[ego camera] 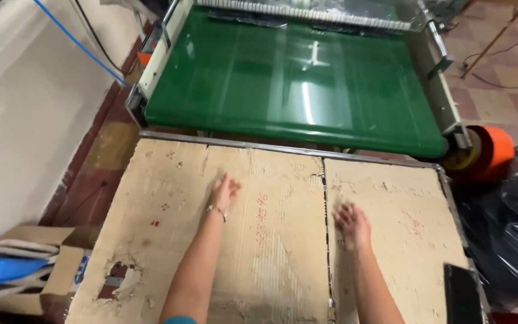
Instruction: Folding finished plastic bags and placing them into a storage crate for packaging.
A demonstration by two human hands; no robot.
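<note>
Both hands lie open and empty on a surface point(451, 198) covered with worn brown cardboard. The left hand point(224, 193) rests palm down, fingers spread, on the left cardboard sheet point(169, 240), with a thin bracelet point(216, 210) at the wrist. The right hand point(352, 225) rests flat, a little blurred, on the right sheet point(403, 240), just beside the seam point(326, 228) where the two sheets meet. The left sheet is torn through near its lower left corner, where a ragged hole point(121, 282) shows, and it carries faint red marks. A dark flat object point(463, 294) lies at the right sheet's lower right corner; what it is cannot be told. Beyond the surface's metal rim stands a machine with a glossy green belt point(295, 84), well apart from the hands. An orange roll point(490, 153) sits at the belt's right end, next to black plastic wrap point(511, 228). On the floor to the left stands an open carton point(61, 264) holding something blue and white. A blue cable point(79, 43) runs along the pale wall.
</note>
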